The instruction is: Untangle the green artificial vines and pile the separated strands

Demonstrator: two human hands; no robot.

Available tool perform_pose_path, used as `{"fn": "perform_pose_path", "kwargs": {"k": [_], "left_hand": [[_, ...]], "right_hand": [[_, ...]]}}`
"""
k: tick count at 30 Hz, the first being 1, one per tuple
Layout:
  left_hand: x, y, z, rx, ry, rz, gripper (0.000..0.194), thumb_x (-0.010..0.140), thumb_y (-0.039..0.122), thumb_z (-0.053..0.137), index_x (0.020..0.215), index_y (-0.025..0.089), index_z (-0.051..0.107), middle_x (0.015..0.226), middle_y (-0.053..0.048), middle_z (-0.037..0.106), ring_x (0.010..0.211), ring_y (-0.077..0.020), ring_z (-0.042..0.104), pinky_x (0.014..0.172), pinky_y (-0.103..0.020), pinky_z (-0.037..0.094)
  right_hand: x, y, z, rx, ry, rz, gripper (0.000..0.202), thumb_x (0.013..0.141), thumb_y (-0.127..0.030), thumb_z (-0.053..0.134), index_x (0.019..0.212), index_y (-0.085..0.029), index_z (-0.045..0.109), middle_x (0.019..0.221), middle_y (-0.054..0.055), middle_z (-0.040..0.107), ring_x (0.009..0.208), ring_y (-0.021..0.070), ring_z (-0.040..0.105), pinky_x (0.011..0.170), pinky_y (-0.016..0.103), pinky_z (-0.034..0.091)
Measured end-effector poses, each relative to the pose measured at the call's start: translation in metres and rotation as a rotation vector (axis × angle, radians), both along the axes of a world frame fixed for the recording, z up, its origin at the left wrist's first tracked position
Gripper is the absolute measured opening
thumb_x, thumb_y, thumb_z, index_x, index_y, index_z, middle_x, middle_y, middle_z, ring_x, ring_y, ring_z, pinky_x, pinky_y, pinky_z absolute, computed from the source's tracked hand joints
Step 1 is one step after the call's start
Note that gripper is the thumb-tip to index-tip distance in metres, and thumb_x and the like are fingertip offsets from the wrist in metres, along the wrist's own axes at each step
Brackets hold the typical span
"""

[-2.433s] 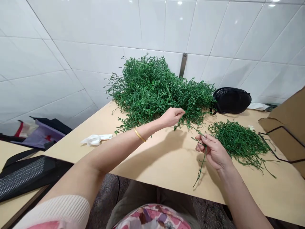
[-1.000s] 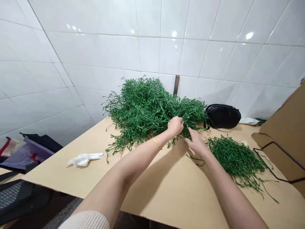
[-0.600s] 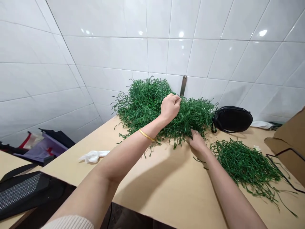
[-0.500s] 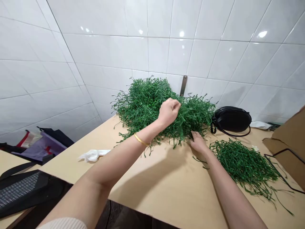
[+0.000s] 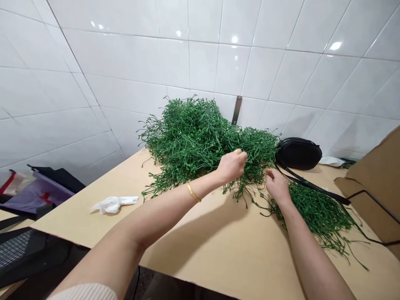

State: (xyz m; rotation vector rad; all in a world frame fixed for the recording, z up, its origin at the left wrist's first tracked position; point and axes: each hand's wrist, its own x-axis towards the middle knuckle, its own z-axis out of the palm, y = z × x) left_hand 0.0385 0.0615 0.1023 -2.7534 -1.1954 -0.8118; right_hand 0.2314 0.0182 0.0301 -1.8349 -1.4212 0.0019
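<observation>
A big heap of green artificial grass stems (image 5: 187, 141) lies on the table against the wall. My left hand (image 5: 232, 166), with a gold bracelet at the wrist, is closed in a fist at the heap's front right, with stems hanging below it. My right hand (image 5: 277, 185) is at the heap's right edge, fingers curled in; what they hold, if anything, is hidden. Partly behind my right forearm, a smaller pile of the same green stems (image 5: 321, 214) lies on the table. The strap (image 5: 318, 186) of a black bag (image 5: 298, 153) stretches over that pile.
White crumpled plastic (image 5: 114, 204) lies on the wooden tabletop (image 5: 237, 250) at left. A cardboard box (image 5: 371, 166) stands at right beside a black wire frame (image 5: 379, 208). A tiled wall closes off the back, with a metal bracket (image 5: 237, 109). Bags and fabric (image 5: 40, 189) sit at far left.
My left hand has come down and right, toward me. My right hand has drawn back from under the heap, its fingers now curled. The bag's strap now stretches over the smaller pile.
</observation>
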Motion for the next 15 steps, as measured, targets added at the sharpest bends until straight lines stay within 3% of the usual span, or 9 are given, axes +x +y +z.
{"fn": "perform_pose_path", "kwargs": {"k": [4,7,11,13,15], "left_hand": [[0.034,0.041,0.020,0.067,-0.169,0.113,0.034,0.090,0.018,0.030,0.110,0.019,0.058,0.109,-0.007,0.062,0.098,-0.0189,0.055,0.082,-0.030,0.046],[0.051,0.067,0.015,0.015,-0.051,0.107,0.037,0.083,0.013,0.039,0.113,0.021,0.059,0.112,-0.006,0.063,0.107,-0.0219,0.052,0.082,-0.031,0.047],[0.056,0.083,0.003,-0.107,0.064,0.104,0.030,0.077,0.013,0.045,0.094,0.021,0.068,0.102,-0.008,0.066,0.100,-0.0218,0.058,0.080,-0.032,0.047],[0.054,0.088,0.007,-0.142,-0.089,0.128,0.026,0.077,0.015,0.047,0.090,0.021,0.069,0.099,-0.008,0.067,0.095,-0.0213,0.060,0.080,-0.032,0.046],[0.050,0.093,0.020,-0.276,-0.433,0.145,0.018,0.076,0.019,0.053,0.085,0.020,0.068,0.089,-0.006,0.067,0.090,-0.0198,0.061,0.078,-0.030,0.046]], "right_hand": [[-0.008,0.001,-0.005,0.126,0.089,0.035,0.036,0.079,-0.030,0.041,0.100,-0.012,0.064,0.099,0.016,0.068,0.091,0.0240,0.062,0.085,0.039,0.047],[-0.013,0.003,0.000,0.201,0.180,0.079,0.036,0.078,-0.035,0.045,0.099,-0.012,0.063,0.097,0.016,0.068,0.087,0.0243,0.062,0.084,0.041,0.048],[-0.015,0.006,0.005,0.218,0.240,0.079,0.038,0.077,-0.035,0.047,0.101,-0.010,0.063,0.095,0.018,0.067,0.085,0.0248,0.062,0.083,0.041,0.048],[-0.014,0.007,0.005,0.223,0.252,0.087,0.037,0.077,-0.035,0.047,0.100,-0.010,0.063,0.094,0.018,0.067,0.084,0.0245,0.062,0.082,0.040,0.048],[-0.014,0.008,0.003,0.230,0.259,0.095,0.035,0.076,-0.034,0.047,0.097,-0.011,0.063,0.094,0.017,0.067,0.084,0.0240,0.062,0.082,0.040,0.048]]}}
